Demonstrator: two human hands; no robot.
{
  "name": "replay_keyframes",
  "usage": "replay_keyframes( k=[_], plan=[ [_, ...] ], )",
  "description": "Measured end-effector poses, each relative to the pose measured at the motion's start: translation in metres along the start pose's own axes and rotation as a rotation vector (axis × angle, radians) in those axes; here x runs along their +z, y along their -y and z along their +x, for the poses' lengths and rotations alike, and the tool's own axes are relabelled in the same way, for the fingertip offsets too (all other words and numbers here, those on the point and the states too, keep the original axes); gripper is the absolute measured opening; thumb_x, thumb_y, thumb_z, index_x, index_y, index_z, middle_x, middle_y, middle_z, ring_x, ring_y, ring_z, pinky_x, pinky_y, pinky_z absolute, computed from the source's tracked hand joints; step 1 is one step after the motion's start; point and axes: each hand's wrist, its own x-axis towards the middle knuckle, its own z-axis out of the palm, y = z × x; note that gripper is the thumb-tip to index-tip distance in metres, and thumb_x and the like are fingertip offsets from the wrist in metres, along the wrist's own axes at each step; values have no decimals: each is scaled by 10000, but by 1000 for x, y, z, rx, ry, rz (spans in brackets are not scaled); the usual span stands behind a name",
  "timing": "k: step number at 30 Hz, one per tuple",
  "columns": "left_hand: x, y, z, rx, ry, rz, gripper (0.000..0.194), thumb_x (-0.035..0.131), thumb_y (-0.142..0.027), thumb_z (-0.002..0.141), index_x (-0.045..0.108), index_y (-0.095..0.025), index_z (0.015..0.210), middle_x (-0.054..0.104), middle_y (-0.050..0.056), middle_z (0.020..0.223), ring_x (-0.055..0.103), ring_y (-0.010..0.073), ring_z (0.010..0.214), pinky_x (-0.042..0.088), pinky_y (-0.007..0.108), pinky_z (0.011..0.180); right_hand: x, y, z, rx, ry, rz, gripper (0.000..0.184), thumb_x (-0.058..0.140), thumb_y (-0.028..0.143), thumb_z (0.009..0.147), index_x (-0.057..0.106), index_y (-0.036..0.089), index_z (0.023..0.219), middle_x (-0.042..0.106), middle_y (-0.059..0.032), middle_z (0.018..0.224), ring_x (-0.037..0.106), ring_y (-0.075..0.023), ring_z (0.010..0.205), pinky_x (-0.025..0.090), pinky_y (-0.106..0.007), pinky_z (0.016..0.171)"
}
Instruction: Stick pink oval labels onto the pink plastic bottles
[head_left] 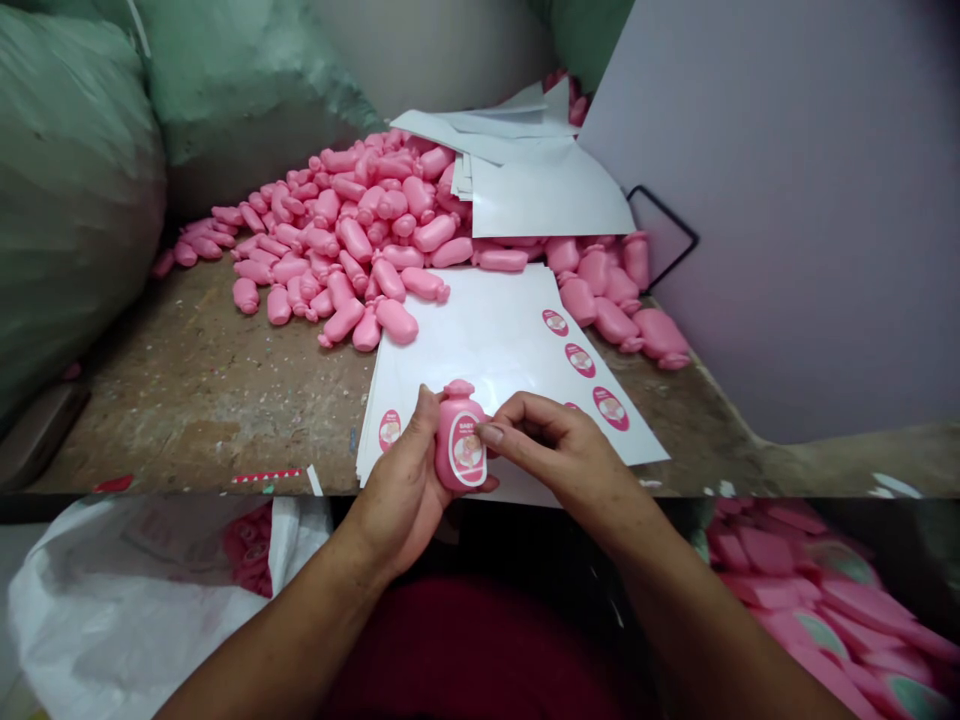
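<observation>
Head view: the left grip (401, 480) clamps a pink plastic bottle (460, 445), long axis upright, over the near edge of a sticker sheet (480, 345); the right grip (525, 435) touches its shoulder (pinching or not, I cannot tell).

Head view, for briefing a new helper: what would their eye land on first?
The heap of pink plastic bottles spilling across the back of the worn wooden bench stands out first. Nearer, the left hand grips a pink bottle with an oval label, the right hand's fingers against it, above white sheets of pink oval labels.
</observation>
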Motion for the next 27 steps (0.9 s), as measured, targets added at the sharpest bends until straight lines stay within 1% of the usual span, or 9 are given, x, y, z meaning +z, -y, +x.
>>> replay_keyframes(
  k=[2,4,10,15,18,22,25,27],
  plan=[
    [-1,0,0,6,20,-3,433,479,-566,956,592,-224,1195,692,85,1054,687,212,950,578,307,740,0,0,1,1,6,-1,332,673,496,784,550,212,664,540,26,632,458,-128,603,358,-268,550],
    [0,0,0,11,25,3,431,470,-566,960,586,-224,1196,698,85,1036,688,220,975,577,312,757,-1,0,1,-1,11,-6,338,672,501,787,546,213,664,542,24,633,461,-130,604,356,-271,553],
    [2,-1,1,22,9,21,424,421,-532,989,581,-211,1215,697,89,1043,681,214,980,570,309,763,-1,0,2,10,10,-4,337,670,505,785,553,209,672,535,23,639,456,-130,608,347,-277,563],
    [2,-1,2,0,38,-14,402,427,-535,985,581,-216,1176,683,85,1076,680,204,950,563,291,724,0,0,1,31,-5,21,342,677,507,776,548,207,672,527,25,641,448,-130,613,342,-282,577],
    [2,0,3,3,40,-21,382,421,-525,991,583,-214,1141,674,78,1060,672,191,922,552,268,688,0,-1,0,26,-16,35,338,685,502,774,551,210,672,526,27,643,458,-132,614,344,-284,582],
    [2,0,3,15,51,-22,349,474,-504,980,589,-217,1141,665,67,1050,661,178,911,524,235,644,1,-2,0,15,-27,21,324,687,487,783,561,207,677,537,24,653,470,-133,626,353,-283,591],
    [1,-1,2,19,56,-5,345,497,-495,974,596,-222,1161,664,57,1047,660,169,893,521,235,641,0,-1,0,10,-30,10,327,694,487,777,565,204,676,539,25,649,468,-130,621,353,-277,583],
    [0,-1,1,23,62,21,308,503,-448,982,597,-228,1177,662,48,1044,656,158,883,524,234,647,0,-1,1,1,-38,4,328,696,487,776,568,203,674,538,27,640,462,-126,611,352,-272,574]
  ],
)
